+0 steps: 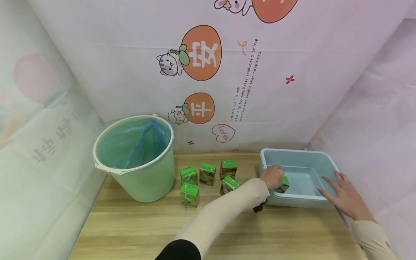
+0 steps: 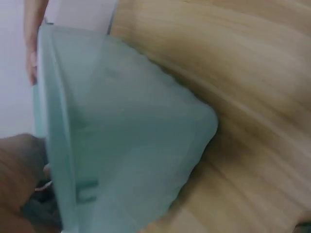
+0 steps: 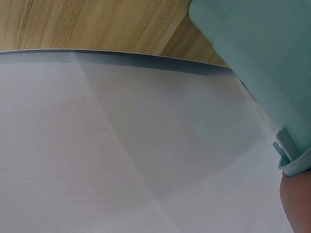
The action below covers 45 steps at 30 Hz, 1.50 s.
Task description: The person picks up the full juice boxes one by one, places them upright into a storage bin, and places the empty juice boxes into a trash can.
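In the head view my left hand [image 1: 272, 177] reaches over the left side of a pale blue plastic bin [image 1: 297, 202] and grips a small green-topped carton [image 1: 284, 183] just inside it. In the left wrist view the bin's wall [image 2: 126, 116] fills the middle, and the left hand [image 2: 19, 170] shows at its rim with the carton mostly hidden. My right hand [image 1: 349, 198] rests at the bin's right rim, fingers spread and reaching over the edge. The right wrist view catches only a bit of this hand [image 3: 295, 201] under the rim.
Several similar cartons [image 1: 189, 194] stand grouped on the wooden table [image 1: 136, 224], left of the bin. A pale green bucket [image 1: 146, 184] with a blue plastic liner stands at the back left. Printed white cloth [image 1: 276, 108] hangs behind and along both sides.
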Available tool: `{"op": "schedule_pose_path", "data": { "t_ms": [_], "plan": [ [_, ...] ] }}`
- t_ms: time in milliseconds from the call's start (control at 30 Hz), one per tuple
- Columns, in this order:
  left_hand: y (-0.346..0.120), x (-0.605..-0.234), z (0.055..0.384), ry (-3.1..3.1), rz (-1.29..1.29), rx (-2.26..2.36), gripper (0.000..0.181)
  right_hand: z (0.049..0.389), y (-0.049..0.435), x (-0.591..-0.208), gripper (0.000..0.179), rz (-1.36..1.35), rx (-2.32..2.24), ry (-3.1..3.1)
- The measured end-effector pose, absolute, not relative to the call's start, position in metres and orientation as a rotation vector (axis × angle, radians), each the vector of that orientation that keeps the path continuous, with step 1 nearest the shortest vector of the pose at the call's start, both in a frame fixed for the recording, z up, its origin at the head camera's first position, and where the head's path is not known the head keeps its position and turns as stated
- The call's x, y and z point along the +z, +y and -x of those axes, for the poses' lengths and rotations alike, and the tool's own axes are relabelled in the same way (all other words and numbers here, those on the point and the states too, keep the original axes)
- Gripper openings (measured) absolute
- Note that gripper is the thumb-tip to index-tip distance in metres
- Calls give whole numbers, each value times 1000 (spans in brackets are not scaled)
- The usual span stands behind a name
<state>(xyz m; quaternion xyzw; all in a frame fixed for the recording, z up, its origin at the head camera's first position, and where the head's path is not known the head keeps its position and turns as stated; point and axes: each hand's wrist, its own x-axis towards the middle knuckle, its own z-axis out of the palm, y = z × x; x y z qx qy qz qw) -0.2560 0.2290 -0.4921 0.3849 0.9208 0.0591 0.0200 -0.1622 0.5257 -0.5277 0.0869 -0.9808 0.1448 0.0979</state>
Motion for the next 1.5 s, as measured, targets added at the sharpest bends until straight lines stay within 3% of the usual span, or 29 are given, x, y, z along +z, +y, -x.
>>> {"op": "schedule_pose_path", "data": {
  "t_ms": [233,900,1067,1500],
  "plan": [
    [206,-470,266,2697,-1221,420,52,159,526,-529,63,-247,439,-2939],
    [131,-406,292,2628,-1333,626,54,162,530,-529,65,-272,452,-2910],
    [105,-404,301,2601,-1322,735,55,164,530,-531,66,-272,471,-2915],
    [56,-430,299,2541,-1355,487,74,162,530,-530,63,-298,462,-2904]
  ]
}}
